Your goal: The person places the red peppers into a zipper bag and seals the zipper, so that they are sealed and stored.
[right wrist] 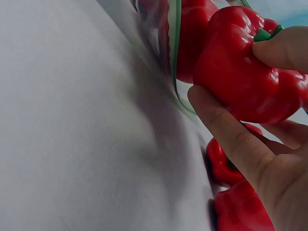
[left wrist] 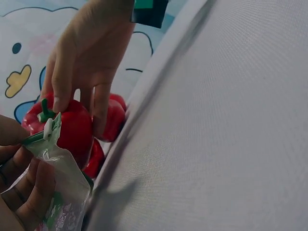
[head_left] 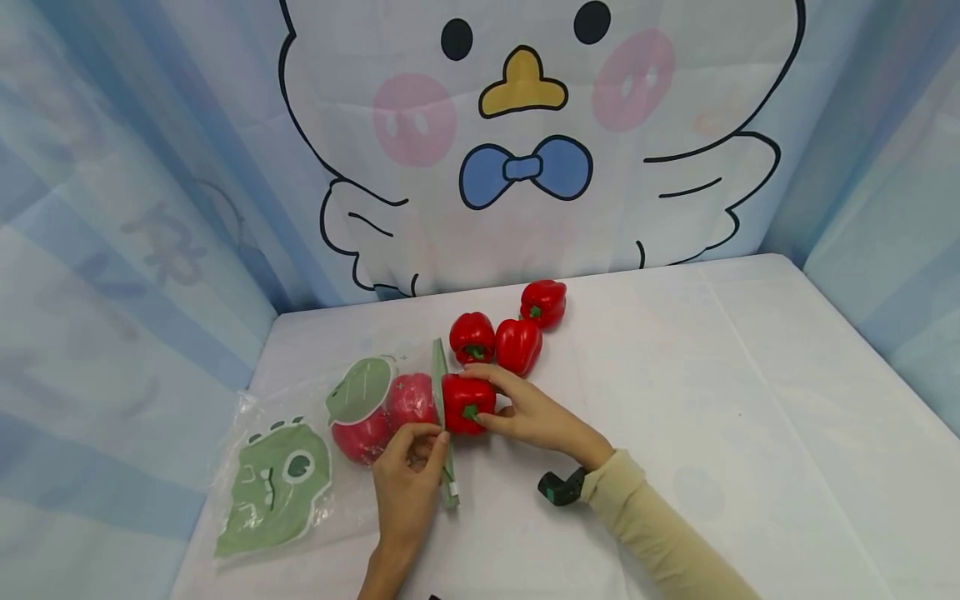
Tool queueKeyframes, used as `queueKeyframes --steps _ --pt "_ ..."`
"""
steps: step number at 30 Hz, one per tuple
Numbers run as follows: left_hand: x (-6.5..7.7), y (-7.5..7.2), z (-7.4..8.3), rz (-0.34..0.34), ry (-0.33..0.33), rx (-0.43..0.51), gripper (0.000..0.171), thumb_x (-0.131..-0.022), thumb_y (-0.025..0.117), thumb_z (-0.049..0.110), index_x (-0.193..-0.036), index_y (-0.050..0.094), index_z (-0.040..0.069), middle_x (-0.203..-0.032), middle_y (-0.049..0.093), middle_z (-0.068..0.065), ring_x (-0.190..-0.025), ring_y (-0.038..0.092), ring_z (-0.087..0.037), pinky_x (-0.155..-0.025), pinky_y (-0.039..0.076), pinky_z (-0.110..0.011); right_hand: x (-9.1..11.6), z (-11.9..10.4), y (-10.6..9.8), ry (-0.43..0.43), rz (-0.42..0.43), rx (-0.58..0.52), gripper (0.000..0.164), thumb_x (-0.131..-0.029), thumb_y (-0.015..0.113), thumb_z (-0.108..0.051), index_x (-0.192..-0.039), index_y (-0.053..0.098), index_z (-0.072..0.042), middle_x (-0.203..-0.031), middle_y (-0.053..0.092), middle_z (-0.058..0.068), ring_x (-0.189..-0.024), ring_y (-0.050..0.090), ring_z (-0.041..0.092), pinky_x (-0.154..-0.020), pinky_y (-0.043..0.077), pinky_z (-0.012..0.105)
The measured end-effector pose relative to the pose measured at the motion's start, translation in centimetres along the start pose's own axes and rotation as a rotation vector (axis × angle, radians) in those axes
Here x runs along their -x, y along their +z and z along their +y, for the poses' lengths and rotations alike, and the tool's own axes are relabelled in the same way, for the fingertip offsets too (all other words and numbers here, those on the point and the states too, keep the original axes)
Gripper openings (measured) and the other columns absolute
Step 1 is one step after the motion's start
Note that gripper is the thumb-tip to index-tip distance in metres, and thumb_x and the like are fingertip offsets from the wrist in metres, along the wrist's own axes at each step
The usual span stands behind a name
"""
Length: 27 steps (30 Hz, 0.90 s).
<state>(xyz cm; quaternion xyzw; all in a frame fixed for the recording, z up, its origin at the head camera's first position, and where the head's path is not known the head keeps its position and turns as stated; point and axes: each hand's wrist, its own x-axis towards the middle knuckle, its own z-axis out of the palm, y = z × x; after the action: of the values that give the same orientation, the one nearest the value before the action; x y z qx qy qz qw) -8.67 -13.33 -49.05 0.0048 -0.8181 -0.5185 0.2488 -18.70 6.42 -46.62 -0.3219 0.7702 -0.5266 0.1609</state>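
Observation:
My right hand (head_left: 536, 410) grips a red bell pepper (head_left: 467, 400) with a green stem, thumb by the stem and fingers over the far side. The pepper is at the mouth of a clear zip bag (head_left: 352, 492) with a green zip strip (head_left: 439, 367). My left hand (head_left: 411, 479) pinches the bag's edge near its white slider (left wrist: 48, 129). Inside the bag, red peppers (head_left: 411, 400) show through the plastic, partly hidden by a green printed pattern. In the right wrist view, the held pepper (right wrist: 240, 72) overlaps the bagged red behind the green strip.
Beyond my right hand, three more red bell peppers (head_left: 519, 346) lie grouped on the white table (head_left: 712, 400). A black device (head_left: 561, 488) is worn at my right wrist. A printed curtain (head_left: 525, 233) hangs behind the table's far edge.

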Motion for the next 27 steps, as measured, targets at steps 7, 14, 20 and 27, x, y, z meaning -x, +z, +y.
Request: queueKeyframes --steps 7,14,20,27 --pt "0.0 0.0 -0.1 0.005 0.014 0.008 0.014 -0.09 0.08 0.004 -0.101 0.072 0.01 -0.085 0.069 0.001 -0.066 0.059 -0.007 -0.052 0.054 -0.02 -0.5 -0.2 0.7 -0.001 0.007 0.033 0.065 -0.097 0.07 -0.008 -0.155 0.044 -0.023 -0.163 0.04 0.007 -0.142 0.048 0.03 -0.096 0.061 0.036" --pt "-0.1 0.1 -0.1 0.009 0.028 0.037 0.014 -0.09 0.079 0.002 -0.1 0.072 0.009 -0.085 0.07 -0.001 -0.066 0.06 -0.007 -0.051 0.054 -0.019 -1.0 0.0 1.4 -0.026 0.013 0.051 0.065 -0.097 0.069 -0.005 -0.155 0.043 -0.017 -0.164 0.039 0.015 -0.142 0.05 0.036 -0.096 0.062 0.039" --pt "-0.1 0.1 -0.1 0.009 0.031 0.029 0.014 -0.09 0.08 0.002 -0.099 0.072 0.008 -0.085 0.07 -0.001 -0.066 0.06 -0.007 -0.051 0.053 -0.019 -1.2 0.2 1.9 -0.027 0.047 0.046 0.07 -0.095 0.072 -0.003 -0.156 0.04 -0.012 -0.159 0.044 0.015 -0.14 0.053 0.04 -0.094 0.063 0.038" --pt "0.0 0.0 0.0 0.004 0.019 0.014 0.013 -0.09 0.079 0.003 -0.1 0.072 0.009 -0.086 0.07 0.0 -0.067 0.06 -0.006 -0.052 0.054 -0.02 -1.4 0.5 2.6 -0.026 0.093 0.057 0.069 -0.093 0.075 -0.004 -0.154 0.043 -0.014 -0.158 0.047 0.013 -0.141 0.053 0.039 -0.095 0.062 0.039"
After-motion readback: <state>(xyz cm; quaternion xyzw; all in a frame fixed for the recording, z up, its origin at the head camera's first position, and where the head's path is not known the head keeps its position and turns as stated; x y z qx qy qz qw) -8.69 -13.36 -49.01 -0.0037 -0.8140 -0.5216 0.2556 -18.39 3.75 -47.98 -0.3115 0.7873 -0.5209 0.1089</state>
